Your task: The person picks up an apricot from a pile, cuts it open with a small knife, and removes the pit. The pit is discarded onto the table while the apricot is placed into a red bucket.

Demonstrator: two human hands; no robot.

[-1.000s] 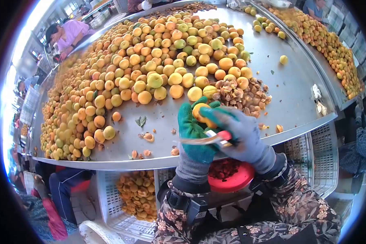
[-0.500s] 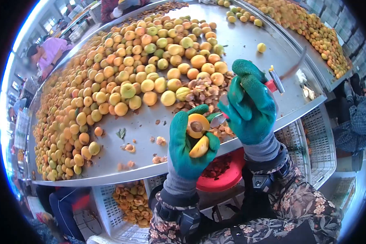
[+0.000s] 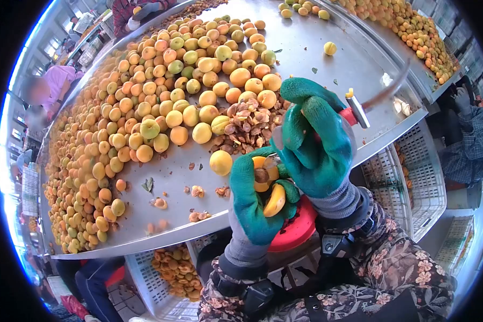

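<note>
"Head view: where was the halved fruit (image 3: 275,201)?"

"Near edge of the counter (image 3: 300,51), within the left hand's (image 3: 248,206) curled fingers. Right hand (image 3: 319,145): fingers closed around tool (image 3: 349,116)."

"Handling?"

"Likely soft, slippery; skin-side support suited."

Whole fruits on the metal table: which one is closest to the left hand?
The round yellow-orange one right beside the left hand. It sits a little apart from the big pile, and all the other whole fruits are farther from that hand.
</note>
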